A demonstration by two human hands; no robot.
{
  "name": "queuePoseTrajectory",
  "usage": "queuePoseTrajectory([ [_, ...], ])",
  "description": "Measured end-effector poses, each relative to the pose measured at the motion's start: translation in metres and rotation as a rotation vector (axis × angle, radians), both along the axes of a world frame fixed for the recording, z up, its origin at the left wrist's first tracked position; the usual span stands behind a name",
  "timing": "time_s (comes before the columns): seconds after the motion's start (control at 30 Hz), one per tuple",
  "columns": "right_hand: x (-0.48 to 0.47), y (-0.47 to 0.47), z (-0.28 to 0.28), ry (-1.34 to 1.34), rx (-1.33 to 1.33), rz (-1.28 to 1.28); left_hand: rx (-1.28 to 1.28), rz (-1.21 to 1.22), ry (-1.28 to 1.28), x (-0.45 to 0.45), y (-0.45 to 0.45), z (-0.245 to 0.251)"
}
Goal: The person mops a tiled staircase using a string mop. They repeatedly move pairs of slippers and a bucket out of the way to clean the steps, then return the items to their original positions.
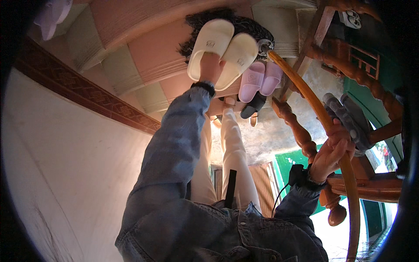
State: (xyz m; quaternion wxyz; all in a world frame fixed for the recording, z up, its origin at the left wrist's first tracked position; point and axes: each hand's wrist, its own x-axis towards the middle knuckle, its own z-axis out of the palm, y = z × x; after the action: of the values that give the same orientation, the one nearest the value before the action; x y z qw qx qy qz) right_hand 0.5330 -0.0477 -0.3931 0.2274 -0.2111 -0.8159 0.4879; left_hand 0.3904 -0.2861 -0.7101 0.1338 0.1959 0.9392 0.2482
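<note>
My left hand [211, 67] grips a pair of cream slide slippers [212, 37], with some fingers hidden behind them. Both slippers are held side by side above the stairs, their tops facing me. Behind them spreads the black bristle head of a broom [258, 28]. Its curved wooden handle [302, 80] runs down the right side of the view, and my right hand [334, 152] is wrapped around it. Just past the cream pair, pink slides [251, 82] and a black slipper [252, 107] sit near my feet.
Stair steps [154, 55] with pink and beige tiles cross the top. On the left is a pale wall [75, 147] edged by brown patterned trim [95, 96]. A turned wooden baluster [296, 131] stands right, with grey slippers [350, 121] by the railing. Lilac slippers [54, 14] show top left.
</note>
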Motion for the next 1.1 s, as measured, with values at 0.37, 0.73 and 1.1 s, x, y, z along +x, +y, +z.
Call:
queuePoseTrajectory([
  [0.37, -0.011, -0.005, 0.001, 0.059, 0.018, 0.096, 0.238, 0.311, -0.178, 0.048, -0.083, 0.045],
  [0.73, -0.011, -0.003, 0.002, -0.008, -0.017, 0.009, 0.076, -0.143, 0.078, -0.058, 0.028, 0.036],
  [1.1, -0.012, -0.001, 0.001, 0.042, -0.056, 0.026, -0.083, -0.079, 0.08, -0.05, -0.062, 0.027],
])
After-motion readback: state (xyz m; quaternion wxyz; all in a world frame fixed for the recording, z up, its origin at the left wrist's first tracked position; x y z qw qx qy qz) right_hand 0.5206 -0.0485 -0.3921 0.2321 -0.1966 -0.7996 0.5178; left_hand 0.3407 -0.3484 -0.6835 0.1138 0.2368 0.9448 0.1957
